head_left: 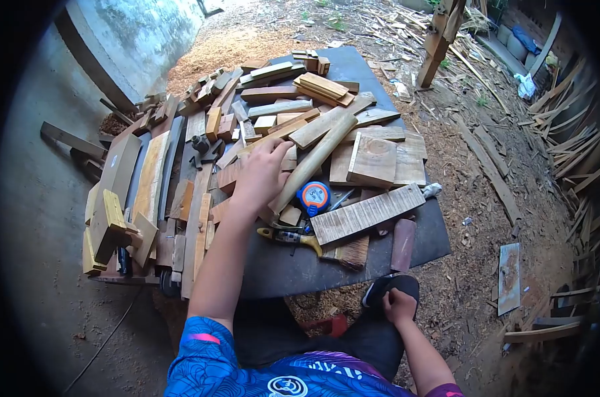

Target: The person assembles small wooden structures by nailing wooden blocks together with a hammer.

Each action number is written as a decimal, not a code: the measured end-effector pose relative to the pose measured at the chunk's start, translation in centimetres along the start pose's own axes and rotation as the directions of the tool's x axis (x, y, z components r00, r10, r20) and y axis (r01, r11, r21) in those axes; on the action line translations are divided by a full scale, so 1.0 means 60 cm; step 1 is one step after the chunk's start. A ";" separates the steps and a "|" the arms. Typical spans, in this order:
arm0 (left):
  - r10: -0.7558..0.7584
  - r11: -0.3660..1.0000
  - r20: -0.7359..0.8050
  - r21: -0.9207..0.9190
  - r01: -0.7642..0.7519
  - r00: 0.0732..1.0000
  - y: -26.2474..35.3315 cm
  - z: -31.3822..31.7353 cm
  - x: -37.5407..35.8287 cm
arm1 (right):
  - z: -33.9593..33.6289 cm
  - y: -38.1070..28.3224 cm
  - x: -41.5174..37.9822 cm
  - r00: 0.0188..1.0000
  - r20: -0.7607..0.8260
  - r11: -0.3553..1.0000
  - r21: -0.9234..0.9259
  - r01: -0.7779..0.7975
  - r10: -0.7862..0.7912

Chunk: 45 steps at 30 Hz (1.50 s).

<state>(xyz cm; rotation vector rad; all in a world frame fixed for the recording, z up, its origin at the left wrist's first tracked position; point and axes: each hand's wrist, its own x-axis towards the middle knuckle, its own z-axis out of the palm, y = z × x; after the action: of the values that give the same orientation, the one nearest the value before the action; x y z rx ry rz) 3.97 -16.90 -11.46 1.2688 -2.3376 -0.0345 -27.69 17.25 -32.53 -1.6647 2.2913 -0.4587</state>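
Dark tabletop (286,278): we see it stretch away in front of us, much of it covered by loose wooden offcuts (276,109) lying at many angles (some stacked on others).
Ground (445,119): bare earth strewn with wood shavings (207,53), and thin slats (564,139) heaped along the right side.
Wall (141,40): pale and stained, rising to our left.
Post (435,49): wooden, standing past the table's far right side.
Rounded stick (316,162): we find it near the middle of the table, lying over other pieces, just beside our left fingers.
Stick's long axis: diagonal, the near end pointing leftward and toward us, the far end away and to the right.
Left hand (263,175): reaching over the offcuts, fingers bent, thumb apart from the forefinger; we cannot tell whether they clamp anything (the fingertips meet the wood there).
Right hand (399,303): well apart from the wood, by our dark trouser leg (372,334), its fingers curled in together.
Tape measure (314,196): blue and orange, just right of the stick's near end.
Streaked board (368,213): flat, slanting up to the right, partly over the brush.
Brush (311,241): yellow-and-black handle to the left, bristles to the right, near our edge of the table.
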 end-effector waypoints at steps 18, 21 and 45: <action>-0.223 0.974 -0.314 -0.033 0.224 0.923 -0.057 0.026 0.111 | -0.009 -0.002 0.002 1.000 0.017 1.000 0.004 -0.010 0.010; -0.202 0.971 -0.276 -0.185 0.154 0.940 -0.034 0.018 0.081 | 0.000 0.001 0.002 1.000 -0.018 1.000 0.027 0.004 -0.003; -0.514 0.828 -0.191 0.145 0.541 0.837 0.021 -0.080 -0.243 | 0.002 0.000 -0.001 1.000 0.012 1.000 0.006 -0.018 0.018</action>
<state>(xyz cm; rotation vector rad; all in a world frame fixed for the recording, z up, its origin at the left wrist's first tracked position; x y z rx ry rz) 11.66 -3.58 -12.66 1.9206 -1.8324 0.1045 -27.63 17.26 -32.67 -1.6385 2.2917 -0.4499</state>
